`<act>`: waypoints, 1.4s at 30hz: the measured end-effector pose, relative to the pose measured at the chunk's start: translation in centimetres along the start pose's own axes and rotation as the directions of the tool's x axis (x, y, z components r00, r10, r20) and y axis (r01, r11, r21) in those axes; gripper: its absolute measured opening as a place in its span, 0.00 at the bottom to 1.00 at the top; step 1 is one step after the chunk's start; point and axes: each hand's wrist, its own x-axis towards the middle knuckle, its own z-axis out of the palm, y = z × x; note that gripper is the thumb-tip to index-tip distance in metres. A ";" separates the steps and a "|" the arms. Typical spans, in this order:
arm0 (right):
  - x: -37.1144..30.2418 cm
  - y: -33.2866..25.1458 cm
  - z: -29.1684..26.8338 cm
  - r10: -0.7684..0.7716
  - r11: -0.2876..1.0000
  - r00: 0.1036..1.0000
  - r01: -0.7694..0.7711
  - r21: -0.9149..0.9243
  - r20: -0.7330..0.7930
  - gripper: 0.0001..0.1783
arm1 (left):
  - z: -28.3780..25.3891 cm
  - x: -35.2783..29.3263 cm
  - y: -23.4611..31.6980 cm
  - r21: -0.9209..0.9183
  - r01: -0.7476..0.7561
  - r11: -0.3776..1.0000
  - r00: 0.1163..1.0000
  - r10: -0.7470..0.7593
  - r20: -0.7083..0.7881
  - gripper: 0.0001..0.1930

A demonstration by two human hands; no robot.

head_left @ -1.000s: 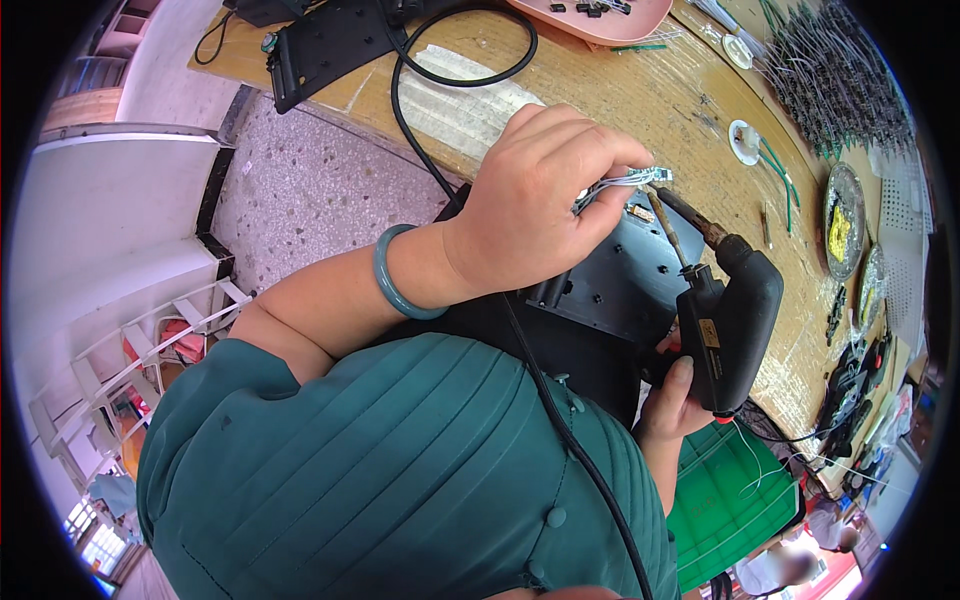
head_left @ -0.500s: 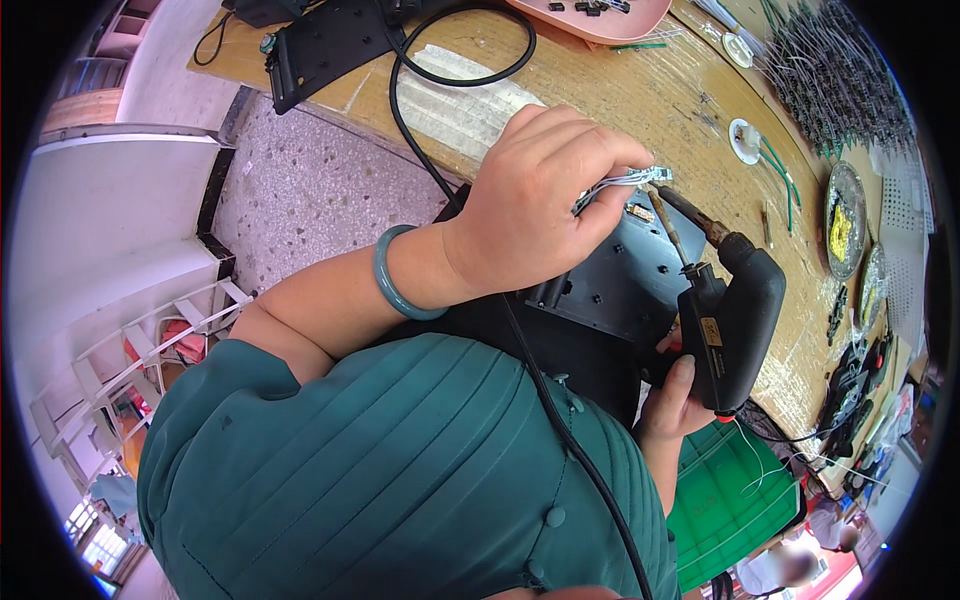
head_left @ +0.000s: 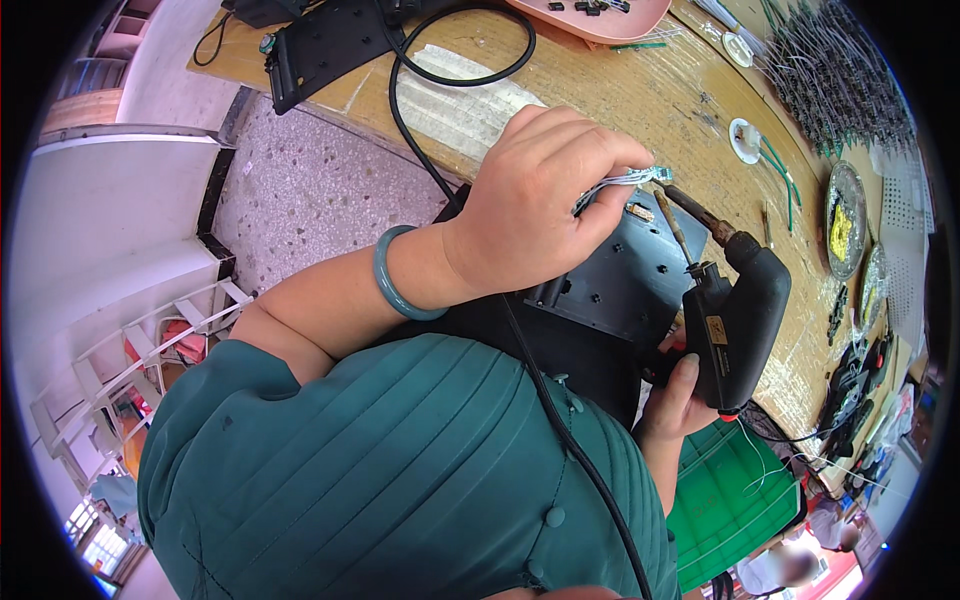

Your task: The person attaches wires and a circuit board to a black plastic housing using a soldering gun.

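Note:
My left hand (head_left: 550, 205), closed in a pinch, holds up a small circuit board (head_left: 662, 175) with a bundle of thin grey wires (head_left: 625, 180) running back under its fingers. In my right hand (head_left: 680, 395), a black soldering gun (head_left: 742, 320) is gripped by its lower part, pointing up and away. The gun's hot tip is right at the end of the circuit board; I cannot tell whether they touch. Beside the tip runs a thin feed tube (head_left: 676, 228). Below both hands lies a dark flat panel (head_left: 620, 280) with small posts, partly hidden by my left hand.
A black cable (head_left: 545, 390) crosses over my lap. Another black panel (head_left: 330, 50) lies at the table's far left, near a pale cloth strip (head_left: 455, 100). To the right are a metal dish (head_left: 845, 215) with a yellow pad and a dense wire bundle (head_left: 835, 75). A green crate (head_left: 735, 500) stands below.
The soldering gun has shifted slightly to the right, its tip moving a little along the circuit board's end. My left hand stays nearly still.

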 end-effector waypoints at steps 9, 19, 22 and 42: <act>0.1 -0.3 0.4 -0.002 1.000 1.000 0.002 -0.006 0.019 0.28 | 0.0 0.1 0.1 0.006 0.014 1.000 1.000 -0.014 0.013 0.13; 5.5 -2.2 2.8 0.272 0.397 0.955 -0.226 0.890 0.121 0.21 | -0.3 0.1 -0.2 -0.049 0.152 0.987 0.981 -0.145 0.129 0.07; 4.6 -1.9 2.8 0.231 0.411 0.963 -0.224 0.884 0.137 0.23 | -0.9 0.0 0.3 -0.110 0.202 0.973 0.977 -0.193 0.088 0.05; 4.8 -1.8 3.1 0.268 0.335 0.952 -0.233 0.913 0.145 0.24 | -1.3 1.4 1.1 -0.115 0.037 0.993 0.999 -0.038 -0.007 0.04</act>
